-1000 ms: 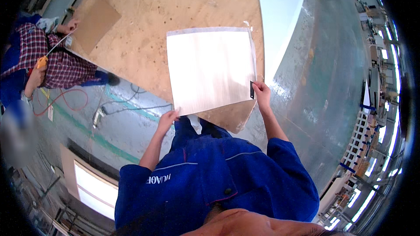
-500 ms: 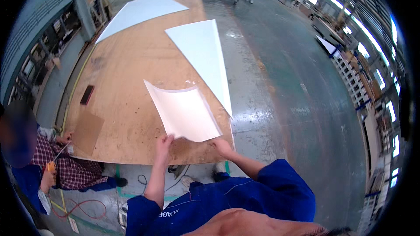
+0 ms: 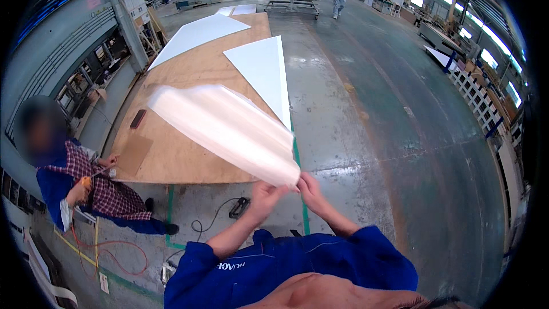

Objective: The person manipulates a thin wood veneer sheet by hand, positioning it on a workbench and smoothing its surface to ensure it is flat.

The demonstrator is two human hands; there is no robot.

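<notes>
A large, thin, pale pinkish sheet [image 3: 223, 129] spreads out in front of me over the near part of a wooden tabletop [image 3: 166, 151]. It bows in waves, and its far edge is blurred by motion. My left hand [image 3: 266, 199] pinches its near edge close to the right-hand corner. My right hand [image 3: 310, 190] grips that corner, only a little way from the left. Both hands are beyond the table's near edge, above the floor. Part of a white triangular panel [image 3: 264, 71] lies just past the sheet.
Another white panel [image 3: 197, 35] lies farther back. At left are a dark red-edged block [image 3: 137, 118] and a brown square piece [image 3: 135, 153]. A co-worker [image 3: 94, 177] there holds an orange-handled tool [image 3: 86, 183]. A black corded device [image 3: 239, 208] and red hose [image 3: 117, 245] are on the floor.
Both hands have come together at the sheet's near right corner; before, they held the near edge farther apart. The sheet has swung out to the left and now covers more of the table.
</notes>
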